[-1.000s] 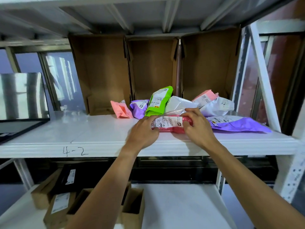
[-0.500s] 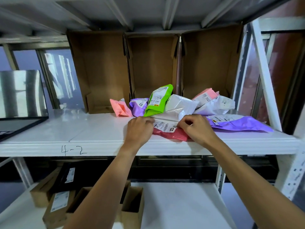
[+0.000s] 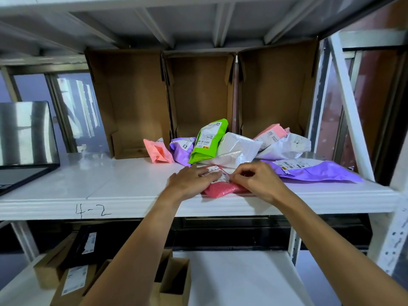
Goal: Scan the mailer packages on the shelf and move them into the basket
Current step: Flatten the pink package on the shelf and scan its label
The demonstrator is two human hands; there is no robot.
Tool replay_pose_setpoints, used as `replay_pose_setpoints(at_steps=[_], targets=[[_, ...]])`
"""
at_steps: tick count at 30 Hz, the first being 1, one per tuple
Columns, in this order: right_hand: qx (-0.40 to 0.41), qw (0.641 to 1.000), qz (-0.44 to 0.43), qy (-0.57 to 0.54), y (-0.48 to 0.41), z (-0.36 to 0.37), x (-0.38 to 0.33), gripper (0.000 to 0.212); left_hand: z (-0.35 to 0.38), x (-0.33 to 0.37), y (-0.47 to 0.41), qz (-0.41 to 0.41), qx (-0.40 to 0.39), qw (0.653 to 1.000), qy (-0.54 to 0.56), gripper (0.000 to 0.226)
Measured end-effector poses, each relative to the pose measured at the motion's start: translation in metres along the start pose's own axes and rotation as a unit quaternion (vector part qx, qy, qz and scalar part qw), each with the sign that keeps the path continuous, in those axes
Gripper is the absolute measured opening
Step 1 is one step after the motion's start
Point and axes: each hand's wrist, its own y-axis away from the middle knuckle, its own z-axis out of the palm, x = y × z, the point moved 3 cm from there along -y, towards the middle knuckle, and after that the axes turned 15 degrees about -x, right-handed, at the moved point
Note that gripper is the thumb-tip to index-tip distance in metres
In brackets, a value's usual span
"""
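Pressing straight fingers on the red bubble mailer, the left hand faced the right hand pinching its white label; below both, the shelf read "4-2".

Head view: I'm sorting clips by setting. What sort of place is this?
Probably a parcel stockroom or warehouse: white metal shelving hand-marked 4-2, labelled mailer packages piled on it, open cardboard boxes behind.

A mailer lies at the front edge of the shelf beneath the left hand and right hand; more mailers heap behind it, boxes behind those
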Motion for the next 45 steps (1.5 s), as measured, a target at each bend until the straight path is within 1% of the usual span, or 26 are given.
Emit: replay_pose_setpoints(at_steps=[3,5,7,9,10,12,15,20,23,26,30,34,39,41,43,45], targets=[[-0.01,1.0,0.013,-0.026,-0.002,0.0,0.002,0.01,0.0,-0.001,0.0,0.011,-0.007,1.0,-0.008,0.071],[-0.007,1.0,0.016,0.002,-0.005,0.0,0.005,0.01,0.003,-0.003,-0.002,0.027,0.005,0.999,-0.017,0.075],[-0.017,0.999,0.01,0.033,-0.007,0.001,0.006,0.018,0.005,-0.005,-0.003,0.045,0.034,0.998,-0.002,0.072],[-0.044,0.998,0.005,0.035,-0.009,0.003,0.006,0.019,0.006,-0.006,-0.003,0.056,0.064,0.996,0.013,0.065],[-0.06,0.997,0.004,0.041,-0.01,0.004,0.005,0.018,0.006,-0.007,-0.003,0.062,0.08,0.995,0.01,0.062],[-0.085,0.994,0.017,0.072,-0.012,0.006,0.004,0.025,0.005,-0.006,-0.004,0.069,0.097,0.993,0.004,0.062],[-0.122,0.983,0.043,0.127,-0.012,0.009,0.0,0.037,0.004,-0.005,-0.003,0.066,0.065,0.995,0.027,0.069],[-0.183,0.963,0.066,0.188,-0.01,0.014,-0.002,0.046,0.004,-0.004,0.0,0.062,0.007,0.998,0.021,0.064],[-0.214,0.949,0.073,0.221,-0.01,0.018,-0.004,0.049,0.005,0.0,0.003,0.051,0.006,0.998,-0.039,0.062],[-0.226,0.942,0.079,0.234,-0.012,0.021,-0.003,0.051,0.006,0.006,0.006,0.048,-0.01,0.993,-0.104,0.06],[-0.241,0.934,0.079,0.252,-0.015,0.024,0.0,0.052,0.005,0.008,0.002,0.048,-0.047,0.989,-0.129,0.063],[-0.245,0.926,0.083,0.274,-0.014,0.027,-0.001,0.052,0.007,0.004,-0.011,0.031,-0.092,0.984,-0.152,0.065],[-0.254,0.91,0.094,0.313,-0.018,0.035,0.0,0.053,0.007,0.006,-0.009,0.046,-0.071,0.987,-0.139,0.054],[-0.253,0.907,0.103,0.321,-0.018,0.039,-0.002,0.054,0.006,0.008,-0.006,0.053,-0.034,0.993,-0.098,0.047],[-0.228,0.912,0.111,0.322,-0.015,0.044,-0.008,0.056,0.003,0.006,-0.003,0.069,0.004,0.997,-0.042,0.046],[-0.195,0.913,0.126,0.335,-0.01,0.051,-0.017,0.055,0.001,0.004,0.0,0.085,0.012,0.996,0.016,0.048]])
